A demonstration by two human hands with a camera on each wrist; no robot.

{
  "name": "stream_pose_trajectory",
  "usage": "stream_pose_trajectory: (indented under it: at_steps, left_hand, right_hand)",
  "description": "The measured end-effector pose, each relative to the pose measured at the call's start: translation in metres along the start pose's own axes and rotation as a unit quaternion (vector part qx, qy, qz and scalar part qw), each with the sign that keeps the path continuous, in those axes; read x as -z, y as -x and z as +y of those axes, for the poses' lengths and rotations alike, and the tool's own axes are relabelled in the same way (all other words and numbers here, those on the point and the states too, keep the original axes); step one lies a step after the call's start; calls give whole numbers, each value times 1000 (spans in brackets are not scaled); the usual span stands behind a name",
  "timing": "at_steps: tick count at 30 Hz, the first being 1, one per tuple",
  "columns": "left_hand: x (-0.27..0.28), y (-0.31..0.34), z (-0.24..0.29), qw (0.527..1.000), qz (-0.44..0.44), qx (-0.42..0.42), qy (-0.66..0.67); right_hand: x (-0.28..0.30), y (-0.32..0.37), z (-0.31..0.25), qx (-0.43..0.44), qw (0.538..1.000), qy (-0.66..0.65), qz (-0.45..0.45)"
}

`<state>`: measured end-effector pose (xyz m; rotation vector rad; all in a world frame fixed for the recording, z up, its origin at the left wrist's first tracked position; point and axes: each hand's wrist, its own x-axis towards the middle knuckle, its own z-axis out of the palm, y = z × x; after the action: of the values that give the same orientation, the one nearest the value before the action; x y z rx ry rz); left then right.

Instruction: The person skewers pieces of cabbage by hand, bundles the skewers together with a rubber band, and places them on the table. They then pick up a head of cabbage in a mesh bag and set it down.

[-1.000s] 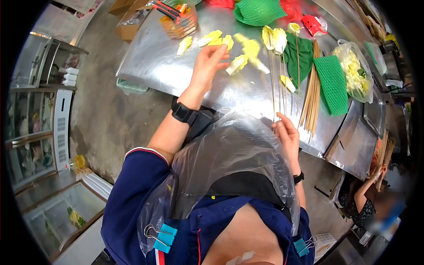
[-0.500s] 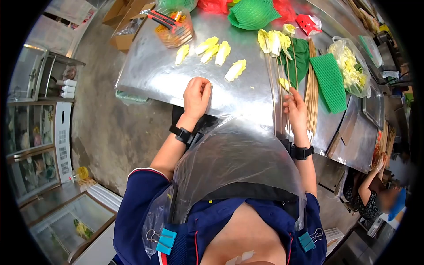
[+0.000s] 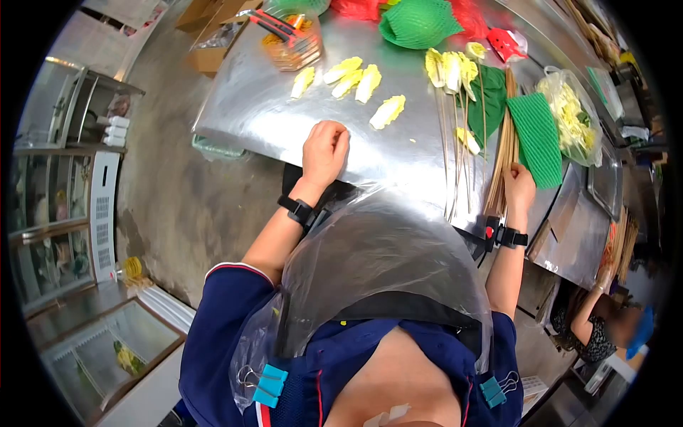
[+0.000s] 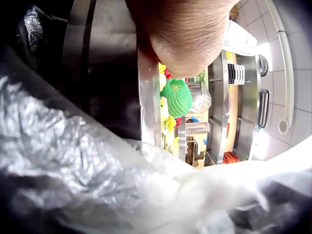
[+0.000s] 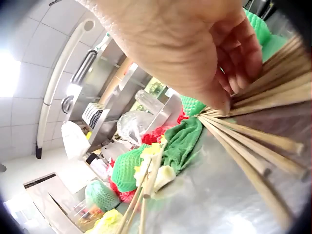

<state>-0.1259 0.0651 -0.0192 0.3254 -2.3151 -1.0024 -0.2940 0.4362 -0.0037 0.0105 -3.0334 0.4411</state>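
In the head view my left hand [image 3: 325,151] is at the front edge of the metal table, fingers loosely curled and holding nothing visible. My right hand [image 3: 519,191] is over a bundle of bamboo skewers [image 3: 503,142]; in the right wrist view its thumb and curled fingers pinch at the skewers [image 5: 273,87]. Left of that bundle lie several skewers with yellow cabbage leaves [image 3: 452,73] at their far ends. A small cabbage leaf [image 3: 467,141] rests among the sticks. Loose cabbage leaves, one of them the nearest leaf [image 3: 388,112], lie beyond my left hand.
A green foam net [image 3: 537,135] lies right of the bundle, beside a clear bag of cabbage leaves [image 3: 569,117]. A dark green cloth [image 3: 491,92] is behind the skewers. A plastic tub [image 3: 297,53] stands back left. Another person [image 3: 587,327] works at far right.
My left hand has drawn back from the leaves to the table edge. A leaf has joined the skewered group, and my right hand has moved right from those sticks to the bundle.
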Motion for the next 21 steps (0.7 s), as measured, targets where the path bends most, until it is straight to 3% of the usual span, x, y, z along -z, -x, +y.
stream_pose_trajectory:
  at_steps: [5,8,12,13,15,21]
  left_hand:
    - [-1,1,0,1000,6,7,4]
    - [-1,1,-6,1000,3,-3,2]
    - [-4,-3,-4,999,-5,38,-6]
    - [-4,-6,1,999,-10,52,-5]
    - [-10,-13,7,998,-25,57,3]
    - [-46,-41,27,996,-66,-8,-61]
  right_hand:
    - [3,-1,5,21,999,-35,28]
    - [13,4,5,-9,997,-75,34]
    - [6,9,32,3,997,-65,50]
    - [0,15,40,-34,981,-192,6]
    - [0,33,43,-107,892,-431,-81]
    - [26,119,-8,-177,776,-592,-128]
